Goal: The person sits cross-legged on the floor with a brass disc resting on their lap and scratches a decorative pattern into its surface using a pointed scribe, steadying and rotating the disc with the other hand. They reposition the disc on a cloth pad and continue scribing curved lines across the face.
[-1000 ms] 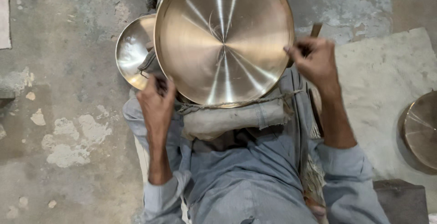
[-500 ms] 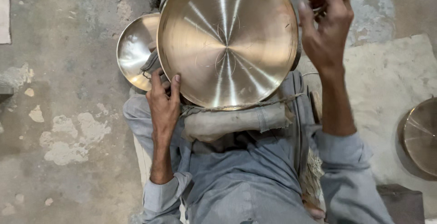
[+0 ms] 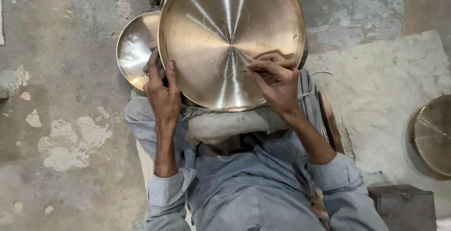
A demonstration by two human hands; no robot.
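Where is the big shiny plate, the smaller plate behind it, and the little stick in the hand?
Big brass plate (image 3: 221,29), head view, bare upper middle of its face.
Smaller plate (image 3: 136,48), head view, shiny inner surface.
Thin tool (image 3: 285,63), head view, the end showing past the right hand (image 3: 275,83).

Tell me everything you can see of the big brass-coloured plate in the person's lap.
The large plate is round, shallow and golden, like polished brass, with a raised rim and bright streaks radiating from its centre. Fine scratched lines curve across its face. It rests tilted on a cloth-wrapped pad on the person's lap, its top edge cut off by the frame. The left hand grips its lower left rim; the right hand lies on its face holding a thin tool. A smaller plate lies partly behind it.
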